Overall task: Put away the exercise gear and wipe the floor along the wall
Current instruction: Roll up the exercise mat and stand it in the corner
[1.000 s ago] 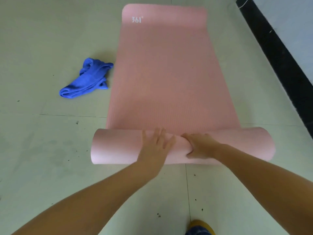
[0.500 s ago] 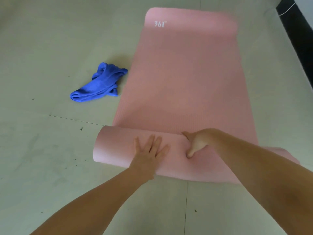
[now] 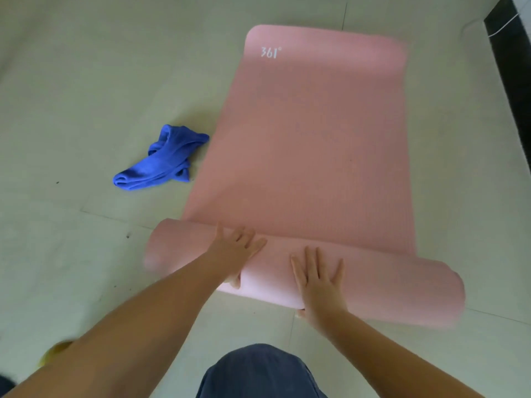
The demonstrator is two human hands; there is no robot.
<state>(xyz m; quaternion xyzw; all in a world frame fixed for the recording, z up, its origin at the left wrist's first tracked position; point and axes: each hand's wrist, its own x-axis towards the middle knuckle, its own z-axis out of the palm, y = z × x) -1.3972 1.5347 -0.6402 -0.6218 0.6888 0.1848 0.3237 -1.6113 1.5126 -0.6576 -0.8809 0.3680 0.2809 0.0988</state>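
Observation:
A pink exercise mat (image 3: pixel 313 145) lies on the pale floor, its near end rolled into a thick roll (image 3: pixel 388 285) lying crosswise. My left hand (image 3: pixel 235 251) presses flat on the roll's left-middle part, fingers straight. On the roll's middle my right hand (image 3: pixel 319 282) lies flat too, fingers spread. The far end of the mat carries a white "361°" mark (image 3: pixel 270 52). A crumpled blue cloth (image 3: pixel 161 162) lies on the floor just left of the mat.
A black skirting strip (image 3: pixel 514 70) runs along the wall at the far right, with a thin white cord (image 3: pixel 501 30) across it. My knee in blue trousers (image 3: pixel 258 372) is at the bottom. A yellow thing (image 3: pixel 54 351) shows at bottom left. Dark specks dot the tiles.
My right hand has let go of its curled grip and now lies flat on the roll. The roll has moved farther along the mat. The camera has shifted, so my knee is in view.

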